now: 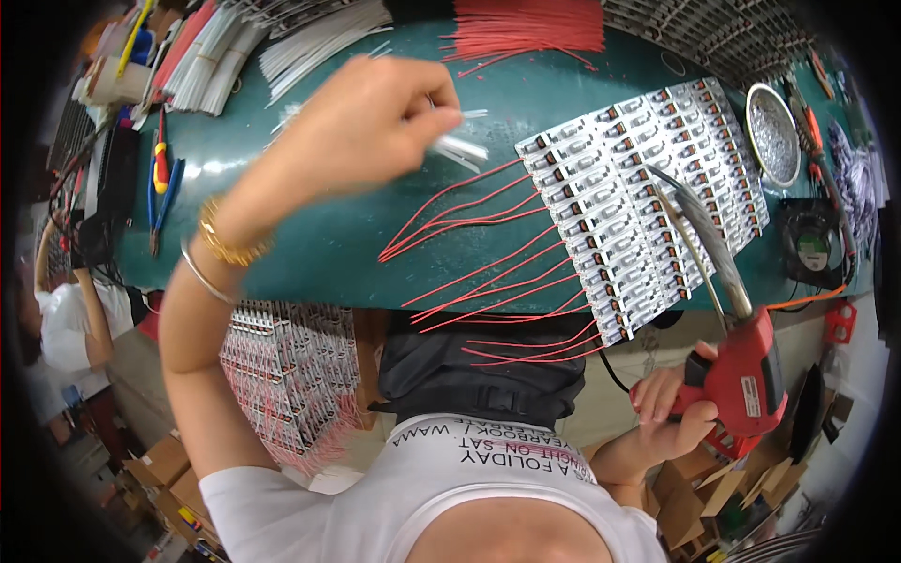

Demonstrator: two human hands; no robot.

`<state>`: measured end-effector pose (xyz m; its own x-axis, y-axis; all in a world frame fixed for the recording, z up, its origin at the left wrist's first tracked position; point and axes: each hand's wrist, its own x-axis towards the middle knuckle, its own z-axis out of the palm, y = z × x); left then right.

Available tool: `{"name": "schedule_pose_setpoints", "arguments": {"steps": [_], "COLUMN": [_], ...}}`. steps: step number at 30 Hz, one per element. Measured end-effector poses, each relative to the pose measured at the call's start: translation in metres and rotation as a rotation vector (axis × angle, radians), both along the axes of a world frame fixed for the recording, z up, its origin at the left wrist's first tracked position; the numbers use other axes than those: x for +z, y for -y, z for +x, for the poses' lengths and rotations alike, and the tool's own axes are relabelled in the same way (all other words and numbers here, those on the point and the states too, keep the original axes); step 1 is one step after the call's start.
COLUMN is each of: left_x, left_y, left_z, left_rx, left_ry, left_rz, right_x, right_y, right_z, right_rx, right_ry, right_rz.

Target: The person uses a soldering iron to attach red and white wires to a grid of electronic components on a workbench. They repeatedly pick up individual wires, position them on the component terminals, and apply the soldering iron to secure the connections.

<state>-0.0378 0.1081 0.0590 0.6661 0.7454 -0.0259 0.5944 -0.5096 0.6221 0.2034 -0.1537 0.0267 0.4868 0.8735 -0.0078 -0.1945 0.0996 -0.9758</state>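
My left hand (399,113) is raised over the green table, its fingers closed in a pinch; what they hold, if anything, is hidden. Short white strips (462,150) show just beside its fingertips. My right hand (671,403) grips a red pistol-shaped tool (751,375) at the right; its long grey tip reaches up over a panel of small silver modules (638,206). The panel lies tilted on the table, partly past the near edge. From its left side, thin red wires (479,220) run leftward, the lowest hanging over my lap.
Red strips (526,28) and white strips (319,42) lie in bundles at the back. Blue-handled pliers (161,192) rest at left. A round metal dish (772,136) stands right of the panel. More wired panels (286,375) sit below the table edge. Another person (75,319) is at far left.
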Motion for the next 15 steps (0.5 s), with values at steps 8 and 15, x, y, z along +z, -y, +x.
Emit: {"name": "schedule_pose_setpoints", "arguments": {"steps": [8, 15], "left_x": [-0.054, -0.063], "left_y": [0.023, 0.026], "left_z": [0.022, 0.02], "left_rx": [0.134, 0.119], "left_ry": [0.233, 0.263], "left_rz": [-0.075, 0.008], "right_x": [-0.006, -0.003], "right_y": [-0.04, -0.043], "right_z": [-0.042, -0.047], "right_rx": [-0.038, -0.027], "right_ry": [0.201, 0.199], "right_rz": [-0.163, -0.26]}}
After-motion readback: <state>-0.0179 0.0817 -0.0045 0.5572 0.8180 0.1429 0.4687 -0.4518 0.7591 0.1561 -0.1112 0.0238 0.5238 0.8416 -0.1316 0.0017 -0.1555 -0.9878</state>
